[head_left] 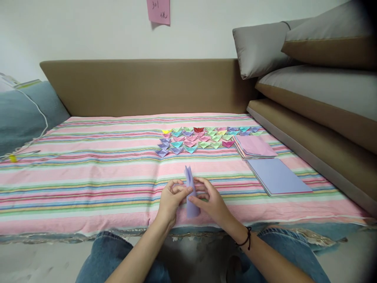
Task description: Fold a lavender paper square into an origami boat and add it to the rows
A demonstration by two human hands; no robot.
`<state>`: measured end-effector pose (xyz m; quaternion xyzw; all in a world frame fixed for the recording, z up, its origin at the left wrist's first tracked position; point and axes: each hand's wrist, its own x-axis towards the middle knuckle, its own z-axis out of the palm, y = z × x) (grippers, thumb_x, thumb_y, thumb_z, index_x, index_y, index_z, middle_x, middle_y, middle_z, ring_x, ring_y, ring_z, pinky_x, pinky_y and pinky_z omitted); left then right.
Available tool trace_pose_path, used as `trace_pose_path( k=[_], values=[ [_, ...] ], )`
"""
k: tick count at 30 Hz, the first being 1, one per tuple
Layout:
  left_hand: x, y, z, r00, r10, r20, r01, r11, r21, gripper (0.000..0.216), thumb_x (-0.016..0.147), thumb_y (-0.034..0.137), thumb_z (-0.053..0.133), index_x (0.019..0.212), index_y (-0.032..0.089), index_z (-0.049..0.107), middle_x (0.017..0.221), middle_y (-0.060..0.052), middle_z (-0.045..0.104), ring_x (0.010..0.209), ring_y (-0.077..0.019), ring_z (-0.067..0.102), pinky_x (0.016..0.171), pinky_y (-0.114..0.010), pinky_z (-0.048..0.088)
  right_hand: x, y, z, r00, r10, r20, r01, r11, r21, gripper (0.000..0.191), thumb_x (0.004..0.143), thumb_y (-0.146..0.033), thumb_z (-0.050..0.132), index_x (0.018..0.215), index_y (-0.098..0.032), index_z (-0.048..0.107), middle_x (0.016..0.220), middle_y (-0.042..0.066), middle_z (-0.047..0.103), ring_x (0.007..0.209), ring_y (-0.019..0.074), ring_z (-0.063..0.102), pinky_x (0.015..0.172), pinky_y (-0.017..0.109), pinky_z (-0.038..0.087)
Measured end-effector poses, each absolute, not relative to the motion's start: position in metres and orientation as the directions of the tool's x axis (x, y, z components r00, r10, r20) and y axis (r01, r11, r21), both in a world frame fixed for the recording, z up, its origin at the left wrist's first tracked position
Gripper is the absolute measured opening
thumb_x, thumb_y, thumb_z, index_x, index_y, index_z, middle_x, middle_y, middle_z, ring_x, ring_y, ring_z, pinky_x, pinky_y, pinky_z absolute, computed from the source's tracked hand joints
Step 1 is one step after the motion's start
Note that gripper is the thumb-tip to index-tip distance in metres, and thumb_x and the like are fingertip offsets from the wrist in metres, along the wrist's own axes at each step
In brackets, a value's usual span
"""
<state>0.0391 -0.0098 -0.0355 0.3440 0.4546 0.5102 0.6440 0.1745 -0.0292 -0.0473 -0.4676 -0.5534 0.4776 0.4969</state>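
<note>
A lavender sheet of folding paper (193, 208), folded lengthwise into a narrow strip, stands between my two hands above the front of the striped cloth. My left hand (173, 196) pinches it from the left, thumb on its near face. From the right, my right hand (212, 200) grips the same paper with thumb and fingers. At its top the layers stand slightly apart. Beyond my hands, several small folded paper boats (191, 141) in many colours lie in rows.
To the right lie a stack of lavender paper (279, 177) and a stack topped with pink sheets (256, 146). Grey-brown cushions (318, 86) are piled at the right. A white cord (41, 112) and a small yellow object (13, 158) are at the left. A brown backboard (147, 86) bounds the far side.
</note>
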Motion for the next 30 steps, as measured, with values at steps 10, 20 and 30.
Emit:
trace_pose_path(
  k=[10, 20, 30],
  values=[
    [0.037, -0.007, -0.039, 0.091, 0.982, -0.168, -0.171, 0.181, 0.969, 0.044, 0.062, 0.032, 0.075, 0.091, 0.019, 0.044, 0.062, 0.007, 0.057, 0.044, -0.0050, 0.046, 0.044, -0.016, 0.034, 0.197, -0.020, -0.056, 0.019, 1.000, -0.010, 0.043, -0.011, -0.999, 0.047, 0.071, -0.028, 0.064, 0.112, -0.021, 0.042, 0.081, 0.001, 0.063, 0.072, 0.0166, 0.063, 0.070, 0.032, 0.050],
    [0.003, -0.008, -0.046, 0.201, 0.973, 0.113, 0.726, -0.225, 0.650, 0.038, 0.076, 0.014, 0.057, 0.112, 0.021, 0.050, 0.101, -0.005, 0.055, 0.061, -0.0119, 0.055, 0.064, -0.030, 0.049, 0.238, -0.027, -0.057, -0.116, 0.993, -0.011, 0.516, 0.051, -0.855, 0.045, 0.075, -0.018, 0.054, 0.119, -0.022, 0.045, 0.059, -0.006, 0.051, 0.051, 0.0138, 0.052, 0.054, 0.028, 0.043],
    [0.006, -0.011, -0.041, 0.735, 0.624, 0.266, 0.606, -0.780, 0.155, 0.026, 0.088, 0.031, 0.051, 0.110, 0.028, 0.063, 0.143, -0.007, 0.039, 0.131, -0.0310, 0.031, 0.103, -0.053, 0.032, 0.234, -0.032, -0.048, -0.522, 0.797, 0.305, 0.699, 0.604, -0.381, 0.027, 0.084, -0.032, 0.058, 0.111, -0.030, 0.064, 0.135, 0.007, 0.044, 0.125, 0.0302, 0.034, 0.104, 0.052, 0.030]
  ],
)
